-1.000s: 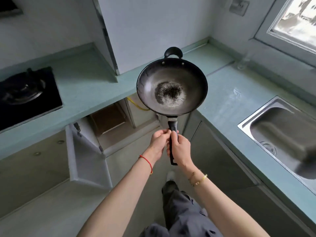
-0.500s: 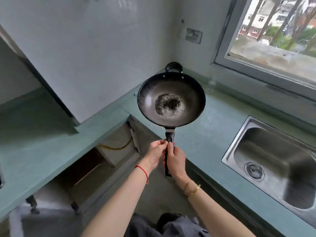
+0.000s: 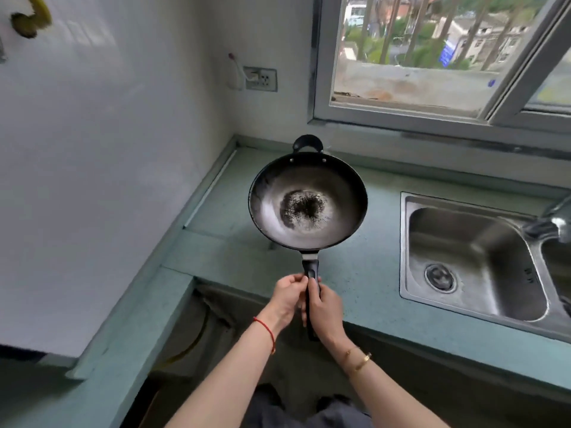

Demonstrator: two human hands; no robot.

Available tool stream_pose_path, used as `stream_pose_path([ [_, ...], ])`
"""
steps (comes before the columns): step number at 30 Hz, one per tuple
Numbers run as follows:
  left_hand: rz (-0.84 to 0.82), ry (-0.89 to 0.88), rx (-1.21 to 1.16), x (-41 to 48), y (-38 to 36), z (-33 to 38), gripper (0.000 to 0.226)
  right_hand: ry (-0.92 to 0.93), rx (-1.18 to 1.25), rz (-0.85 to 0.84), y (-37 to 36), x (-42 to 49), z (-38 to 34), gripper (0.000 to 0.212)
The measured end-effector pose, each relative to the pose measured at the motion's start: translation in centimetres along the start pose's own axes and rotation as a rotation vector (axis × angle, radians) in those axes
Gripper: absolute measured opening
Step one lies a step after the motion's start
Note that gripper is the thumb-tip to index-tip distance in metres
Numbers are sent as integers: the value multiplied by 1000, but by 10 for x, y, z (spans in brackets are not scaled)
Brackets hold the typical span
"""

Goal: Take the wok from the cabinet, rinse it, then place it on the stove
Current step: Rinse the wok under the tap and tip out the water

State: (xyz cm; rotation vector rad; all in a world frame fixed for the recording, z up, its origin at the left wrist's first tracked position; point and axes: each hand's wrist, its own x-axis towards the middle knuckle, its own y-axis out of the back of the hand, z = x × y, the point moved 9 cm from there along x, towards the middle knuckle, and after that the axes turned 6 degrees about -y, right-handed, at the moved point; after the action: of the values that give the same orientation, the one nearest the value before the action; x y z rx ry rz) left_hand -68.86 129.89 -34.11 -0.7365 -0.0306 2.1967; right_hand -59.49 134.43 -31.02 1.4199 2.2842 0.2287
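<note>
While a yellow fitting point(image 3: 29, 17) shows blurred at the upper left of the white wall point(image 3: 108, 180), a yellow hose point(image 3: 193, 342) curves through the dark opening lower down, under the teal countertop point(image 3: 370, 291). Further along the wall sits a wall socket point(image 3: 260, 78), with a white cord plugged into its left side. Below it, near the middle of the view, the left hand point(image 3: 285, 299), a red cord bracelet point(image 3: 266, 331) on its wrist, curls its fingers in against the left side of the long black handle point(image 3: 310, 273) and pinches it with the fingertips. That handle belongs to the wok point(image 3: 308, 200), which is held in the air over the corner of the countertop, left of the sink and apart from it, bowl facing up. It has a dark speckled patch at the centre and a small loop handle point(image 3: 308, 143) on the far rim. Just beside the left hand, the right hand point(image 3: 324, 313) wraps round the same handle lower down, thumb lying along the top, with gold bracelets point(image 3: 360, 359) on the wrist. Above and beyond is a window point(image 3: 432, 57) looking onto trees and buildings. At the right lies a steel sink point(image 3: 475, 257) with a round drain point(image 3: 440, 278) in its basin, and a blurred faucet point(image 3: 553, 220) reaches in from the edge.
</note>
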Motion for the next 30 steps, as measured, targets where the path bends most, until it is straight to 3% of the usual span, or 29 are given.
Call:
stream_pose_path([
  [7, -140, 104, 73, 34, -3, -9, 13, -112, 74, 125, -7, 12, 12, 45],
  [14, -171, 181, 109, 39, -10, -25, 12, -224, 198, 181, -8, 10, 36, 44],
  [22, -185, 225, 213, 41, -15, -43, 29, -281, 231, 174, -3, 10, 50, 46],
  [30, -177, 247, 169, 41, -17, -48, 13, -341, 293, 162, -6, 11, 60, 45],
])
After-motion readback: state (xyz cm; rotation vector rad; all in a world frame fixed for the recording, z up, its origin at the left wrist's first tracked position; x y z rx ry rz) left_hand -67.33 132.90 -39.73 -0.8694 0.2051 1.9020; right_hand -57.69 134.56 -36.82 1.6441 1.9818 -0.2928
